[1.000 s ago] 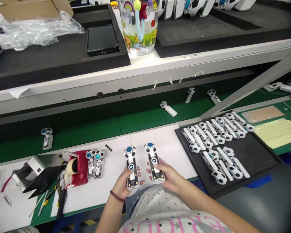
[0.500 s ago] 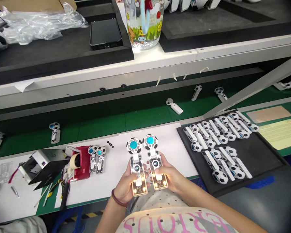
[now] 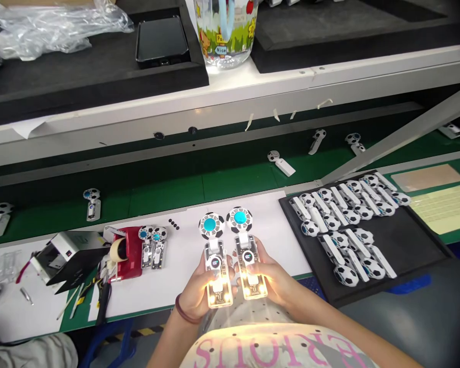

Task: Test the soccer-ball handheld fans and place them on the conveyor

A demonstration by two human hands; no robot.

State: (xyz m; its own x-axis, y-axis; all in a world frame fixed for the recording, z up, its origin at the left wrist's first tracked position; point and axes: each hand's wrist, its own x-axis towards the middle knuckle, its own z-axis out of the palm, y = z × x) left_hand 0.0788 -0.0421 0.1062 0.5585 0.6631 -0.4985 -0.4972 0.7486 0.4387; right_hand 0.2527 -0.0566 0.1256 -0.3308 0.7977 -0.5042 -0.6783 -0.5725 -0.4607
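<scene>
My left hand (image 3: pixel 198 291) is closed on a football-patterned device (image 3: pixel 215 266), its lower body lit by warm lamps and a small round display glowing. A matching device (image 3: pixel 249 260), also lit, is gripped by my right hand (image 3: pixel 274 276), thumb on its front. Both heads, with blue centres, point away from me. The two devices are side by side, a narrow gap between them, over the front part of the white sheet (image 3: pixel 184 276). Two more such devices (image 3: pixel 153 248) lie unlit on the sheet, left of my hands.
A black tray (image 3: pixel 414 250) of similar devices is at right. At left are a red tape dispenser (image 3: pixel 132 253), a black-and-white box (image 3: pixel 71 255) and tools. Several devices lie on the green belt (image 3: pixel 176 184) behind. A shelf edge (image 3: pixel 118 115) with a patterned cup (image 3: pixel 228 41) stands above.
The devices on the green belt have shifted to the right. The lamps of both held devices look brighter, with light on the shirt. My hands keep their hold, and the view has tilted slightly.
</scene>
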